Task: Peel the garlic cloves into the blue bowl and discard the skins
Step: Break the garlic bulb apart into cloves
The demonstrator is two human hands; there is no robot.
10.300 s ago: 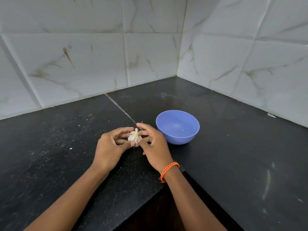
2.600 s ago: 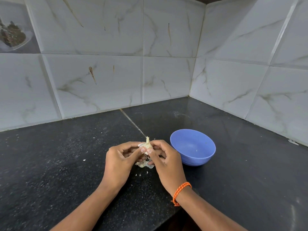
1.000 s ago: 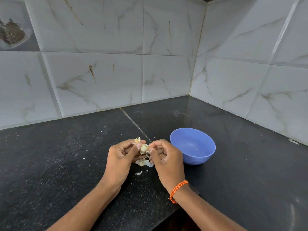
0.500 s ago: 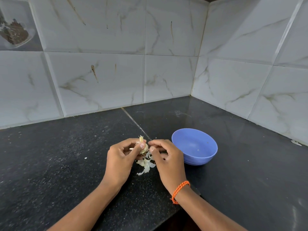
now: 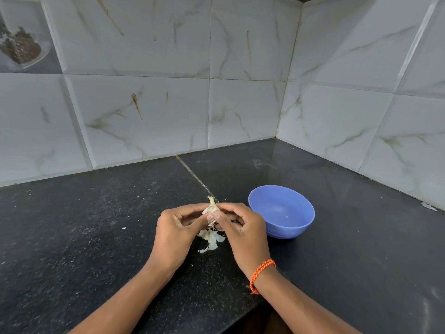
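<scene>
Pinching one garlic bulb [image 5: 211, 209] together, the left hand [image 5: 173, 233] and right hand [image 5: 243, 233] hold it above the black counter [image 5: 84, 237]. Loose skins [image 5: 212, 238] lie under the hands. Just to the right sits the blue bowl [image 5: 281, 211].

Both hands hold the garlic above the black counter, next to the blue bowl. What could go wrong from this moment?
1. The garlic is pinched between the left hand and the right hand over the counter, not over the blue bowl; a freed clove may drop beside the bowl.
2. Loose skins already lie under the hands and may scatter or mix with cloves.
3. The bowl looks light; the right hand could nudge it.
</scene>
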